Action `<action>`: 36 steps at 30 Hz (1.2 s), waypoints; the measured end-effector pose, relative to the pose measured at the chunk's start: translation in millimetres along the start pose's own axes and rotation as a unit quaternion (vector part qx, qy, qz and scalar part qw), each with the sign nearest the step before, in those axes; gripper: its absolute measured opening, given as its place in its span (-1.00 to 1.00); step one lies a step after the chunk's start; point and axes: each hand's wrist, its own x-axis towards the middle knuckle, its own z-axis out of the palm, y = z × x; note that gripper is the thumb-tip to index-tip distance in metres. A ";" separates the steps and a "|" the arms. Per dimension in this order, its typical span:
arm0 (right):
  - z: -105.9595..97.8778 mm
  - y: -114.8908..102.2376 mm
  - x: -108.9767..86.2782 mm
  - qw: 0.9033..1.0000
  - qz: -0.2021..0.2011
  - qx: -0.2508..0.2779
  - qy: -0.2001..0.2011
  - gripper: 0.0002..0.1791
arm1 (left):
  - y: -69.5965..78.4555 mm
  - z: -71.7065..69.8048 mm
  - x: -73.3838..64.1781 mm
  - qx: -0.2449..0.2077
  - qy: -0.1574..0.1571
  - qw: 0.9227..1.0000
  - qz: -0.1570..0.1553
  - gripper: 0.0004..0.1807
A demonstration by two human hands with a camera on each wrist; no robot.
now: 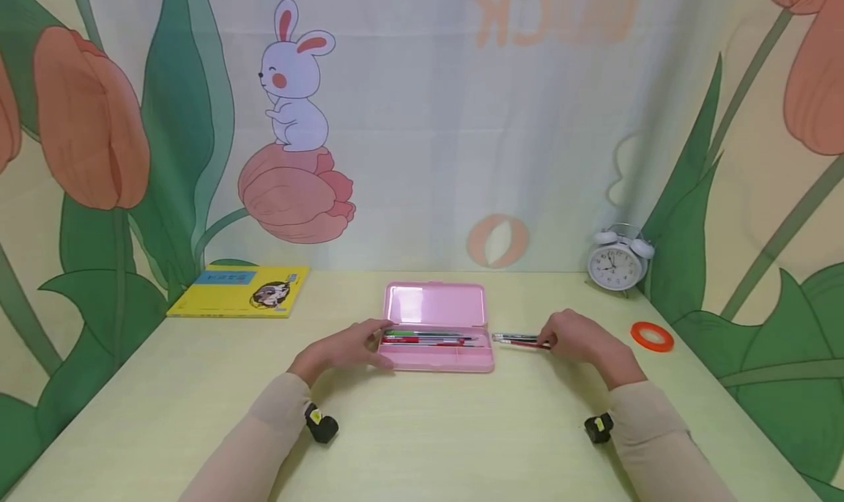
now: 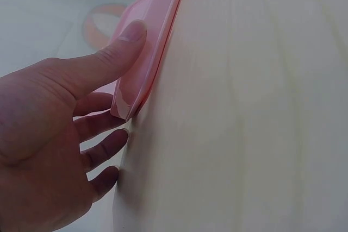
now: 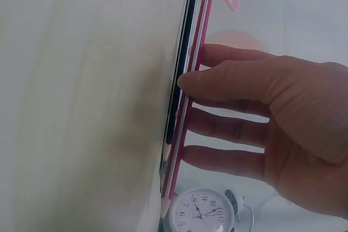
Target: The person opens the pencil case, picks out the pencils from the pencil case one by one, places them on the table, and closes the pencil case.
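An open pink pencil case [image 1: 415,358] lies on the table with its lid tipped back. Several pens and pencils [image 1: 431,338], some red and one green, lie in its rear compartment. My left hand [image 1: 346,346] grips the case's left end; in the left wrist view the thumb presses the pink wall and the fingers are behind it. Just right of the case, my right hand [image 1: 579,339] holds a few pencils [image 1: 517,338] low over the table. The right wrist view shows a red-striped pencil [image 3: 200,28] and a dark pencil [image 3: 187,36] between thumb and fingers.
A white alarm clock [image 1: 615,266] stands at the back right, with an orange tape roll [image 1: 649,347] in front of it. At the back left lies a yellow book [image 1: 231,297]. A printed curtain [image 1: 409,121] hangs along the table's rear edge.
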 end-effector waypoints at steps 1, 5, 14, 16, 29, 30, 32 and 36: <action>-0.1 0.7 0.1 1.000 0.003 0.001 -0.002 -0.67 | -0.1 0.0 0.0 -0.001 0.000 1.000 -0.001 -0.03; -1.3 2.2 0.6 1.000 0.012 0.002 -0.013 -0.66 | -0.5 -0.3 0.2 -0.004 0.000 1.000 -0.001 -0.02; -2.6 4.8 5.8 0.999 0.023 0.005 -0.037 -0.74 | -1.0 -0.6 0.6 -0.003 0.003 1.000 0.003 -0.02; -2.6 3.5 6.1 0.999 0.015 -0.001 -0.038 -0.75 | -0.8 -0.8 0.3 -0.003 0.003 1.000 0.001 -0.03; 0.6 -5.3 15.9 0.995 -0.072 -0.069 0.017 -0.72 | -1.3 0.0 -0.6 -0.003 0.003 1.000 0.003 -0.06; 0.1 -6.2 15.9 0.994 -0.076 -0.072 0.016 -0.72 | -1.5 -0.2 -0.4 -0.002 0.003 1.000 0.003 -0.06; -0.6 -7.4 16.2 0.994 -0.079 -0.074 0.015 -0.69 | -1.6 -0.3 0.0 -0.003 0.003 1.000 0.004 -0.06; -1.9 -9.8 16.8 0.994 -0.080 -0.076 0.012 -0.67 | -1.6 -1.2 0.0 -0.002 0.002 1.000 0.004 -0.07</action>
